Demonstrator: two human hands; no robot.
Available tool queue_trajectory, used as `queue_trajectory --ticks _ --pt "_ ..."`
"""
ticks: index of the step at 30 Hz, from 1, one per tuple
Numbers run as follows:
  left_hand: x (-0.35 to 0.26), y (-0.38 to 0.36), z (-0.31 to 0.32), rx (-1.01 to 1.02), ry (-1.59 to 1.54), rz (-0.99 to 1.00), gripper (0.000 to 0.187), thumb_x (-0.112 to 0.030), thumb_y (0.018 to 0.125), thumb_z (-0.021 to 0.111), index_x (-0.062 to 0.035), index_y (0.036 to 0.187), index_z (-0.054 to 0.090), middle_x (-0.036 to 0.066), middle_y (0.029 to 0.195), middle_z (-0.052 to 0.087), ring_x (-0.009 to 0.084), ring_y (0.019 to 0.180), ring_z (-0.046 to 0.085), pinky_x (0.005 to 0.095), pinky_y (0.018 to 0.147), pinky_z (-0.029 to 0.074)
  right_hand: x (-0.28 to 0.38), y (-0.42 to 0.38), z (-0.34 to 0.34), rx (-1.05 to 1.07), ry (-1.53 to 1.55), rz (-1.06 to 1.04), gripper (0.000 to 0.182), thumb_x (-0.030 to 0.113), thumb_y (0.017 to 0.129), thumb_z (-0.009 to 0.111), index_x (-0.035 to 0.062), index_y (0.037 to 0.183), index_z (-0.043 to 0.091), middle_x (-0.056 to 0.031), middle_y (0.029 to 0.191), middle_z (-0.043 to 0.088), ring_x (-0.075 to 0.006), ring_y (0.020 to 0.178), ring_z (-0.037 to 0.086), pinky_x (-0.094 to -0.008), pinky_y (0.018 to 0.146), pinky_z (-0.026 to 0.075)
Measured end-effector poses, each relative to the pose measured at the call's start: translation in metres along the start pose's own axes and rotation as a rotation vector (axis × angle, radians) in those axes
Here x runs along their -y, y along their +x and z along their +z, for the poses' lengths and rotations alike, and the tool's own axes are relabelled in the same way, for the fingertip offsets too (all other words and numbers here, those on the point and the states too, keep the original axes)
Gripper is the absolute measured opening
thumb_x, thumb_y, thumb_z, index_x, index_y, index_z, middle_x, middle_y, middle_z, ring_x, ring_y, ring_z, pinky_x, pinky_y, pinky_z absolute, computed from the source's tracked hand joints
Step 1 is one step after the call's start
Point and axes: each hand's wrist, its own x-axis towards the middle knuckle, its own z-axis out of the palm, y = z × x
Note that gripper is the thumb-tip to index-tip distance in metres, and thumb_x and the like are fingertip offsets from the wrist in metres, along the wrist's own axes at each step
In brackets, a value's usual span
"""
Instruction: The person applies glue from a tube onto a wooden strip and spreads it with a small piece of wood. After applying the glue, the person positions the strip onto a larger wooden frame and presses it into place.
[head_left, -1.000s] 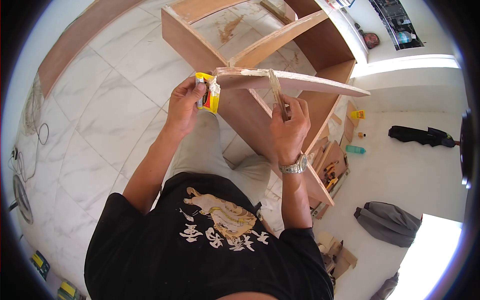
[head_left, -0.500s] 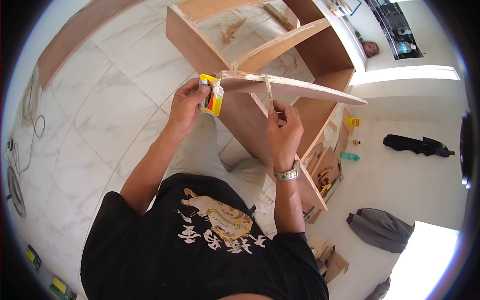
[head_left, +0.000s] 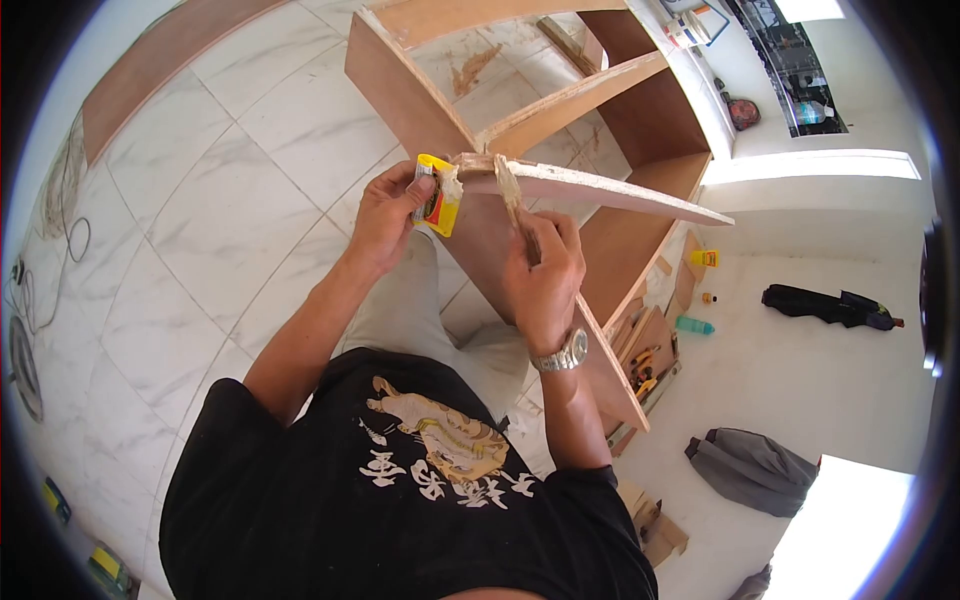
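My left hand (head_left: 385, 215) is closed around a small yellow packet (head_left: 436, 208) with red and black print; off-white paste clings to its side facing the board. My right hand (head_left: 545, 280), with a wristwatch on the wrist, grips a thin flat wooden stick (head_left: 509, 185) smeared with paste. The stick's tip touches the near end of a narrow wooden board (head_left: 620, 198), whose edge is rough and whitish. Below and behind that board stands a large plywood frame (head_left: 400, 85) with open compartments.
Marble-look tiles (head_left: 240, 190) cover the floor to the left. At right lie a yellow container (head_left: 705, 258), a teal bottle (head_left: 694, 325), hand tools (head_left: 645, 372), a black garment (head_left: 830, 305) and a grey garment (head_left: 750, 470). A long board (head_left: 150, 75) runs along the left wall.
My right hand has moved left with the stick, from partway along the board's edge to its near end. My left hand with the packet has shifted slightly right in view.
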Motion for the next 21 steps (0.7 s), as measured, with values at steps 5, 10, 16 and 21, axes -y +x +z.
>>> queue_trajectory --ticks 5,10,16,21 --pt "-0.001 -0.002 0.004 -0.008 0.007 0.013 0.028 -0.015 0.098 0.066 -0.0027 0.123 0.067 0.006 0.110 0.072 0.0120 0.096 0.067 0.0299 0.087 0.055 0.006 0.011 -0.037 0.065 -0.028 0.083 0.020 -0.002 0.083 0.067 0.0015 0.102 0.071 -0.0164 0.100 0.066 -0.0355 0.087 0.065 -0.0421 0.075 0.052" --pt "0.002 0.000 0.001 0.024 -0.020 0.021 0.025 -0.013 0.098 0.066 -0.0028 0.121 0.068 0.007 0.117 0.071 0.0130 0.100 0.067 0.0298 0.089 0.054 0.006 0.042 -0.043 0.155 -0.228 -0.085 0.017 0.005 0.087 0.065 0.0056 0.102 0.072 -0.0112 0.101 0.066 -0.0330 0.091 0.065 -0.0427 0.077 0.054" --pt "0.001 -0.002 0.004 0.018 -0.028 0.046 0.024 -0.014 0.098 0.066 -0.0030 0.120 0.068 0.008 0.120 0.071 0.0129 0.102 0.067 0.0295 0.091 0.053 0.004 0.054 -0.041 0.227 -0.308 -0.080 0.015 0.006 0.086 0.065 0.0070 0.099 0.073 -0.0101 0.100 0.065 -0.0332 0.094 0.065 -0.0443 0.077 0.055" --pt "0.000 -0.001 0.004 0.021 -0.024 0.026 0.025 -0.014 0.098 0.066 -0.0027 0.121 0.068 0.006 0.114 0.072 0.0124 0.100 0.067 0.0294 0.089 0.053 -0.007 0.059 -0.053 0.198 -0.251 0.012 0.013 0.004 0.086 0.064 0.0050 0.096 0.073 -0.0133 0.099 0.066 -0.0365 0.088 0.066 -0.0444 0.076 0.054"
